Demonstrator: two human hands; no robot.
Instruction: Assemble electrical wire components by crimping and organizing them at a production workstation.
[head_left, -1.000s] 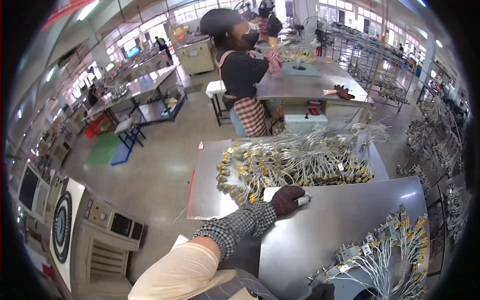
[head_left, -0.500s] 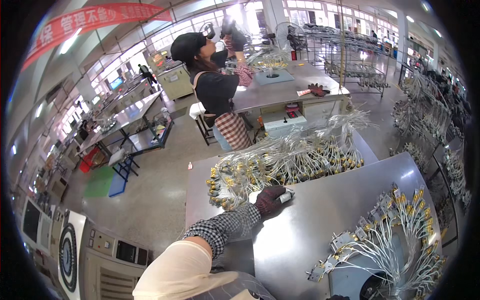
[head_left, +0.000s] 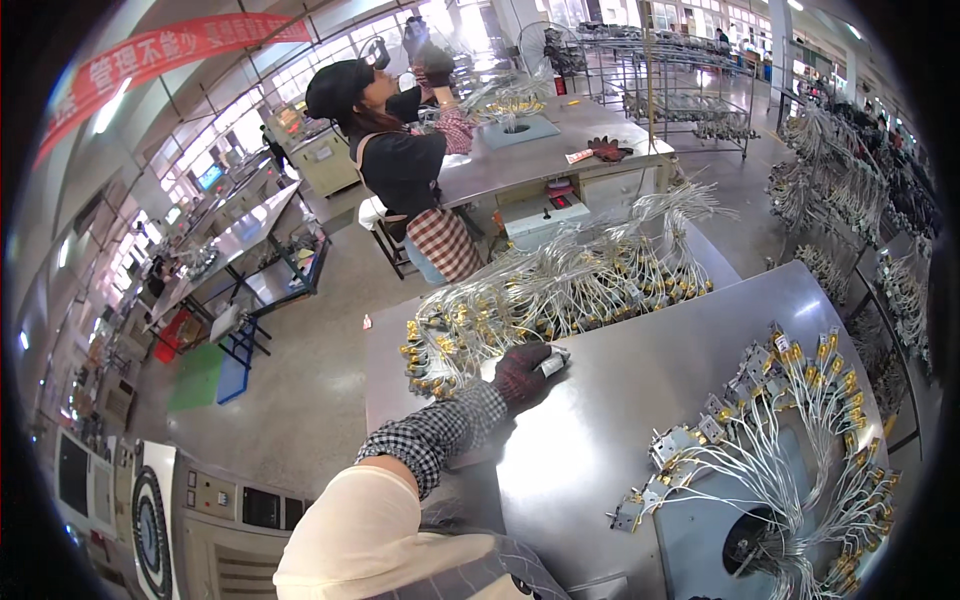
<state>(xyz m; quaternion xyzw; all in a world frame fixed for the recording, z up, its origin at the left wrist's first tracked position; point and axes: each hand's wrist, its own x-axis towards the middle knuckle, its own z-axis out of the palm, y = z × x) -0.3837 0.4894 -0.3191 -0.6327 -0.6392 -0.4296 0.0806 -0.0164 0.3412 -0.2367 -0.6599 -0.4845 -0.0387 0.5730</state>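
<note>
My left hand [head_left: 522, 373], in a dark knit glove with a checked cuff, reaches out over a steel table [head_left: 640, 400] and is closed around a small white and grey piece [head_left: 553, 362]. It lies against the near edge of a long heap of white wire leads with brass fittings [head_left: 560, 290]. A second fan of leads with brass tips and small metal brackets [head_left: 790, 420] spreads around a round holder [head_left: 745, 535] at the lower right. My right hand is out of the picture.
Another person in a dark cap and checked apron [head_left: 400, 170] works at a far steel bench [head_left: 545, 150]. Racks hung with wire bundles [head_left: 850, 190] line the right side. A grey machine cabinet [head_left: 200, 510] stands at the lower left, beside open concrete floor [head_left: 290, 380].
The view has swung, so the table and both wire heaps sit further left and lower. My left hand stays closed on the small piece at the heap's edge.
</note>
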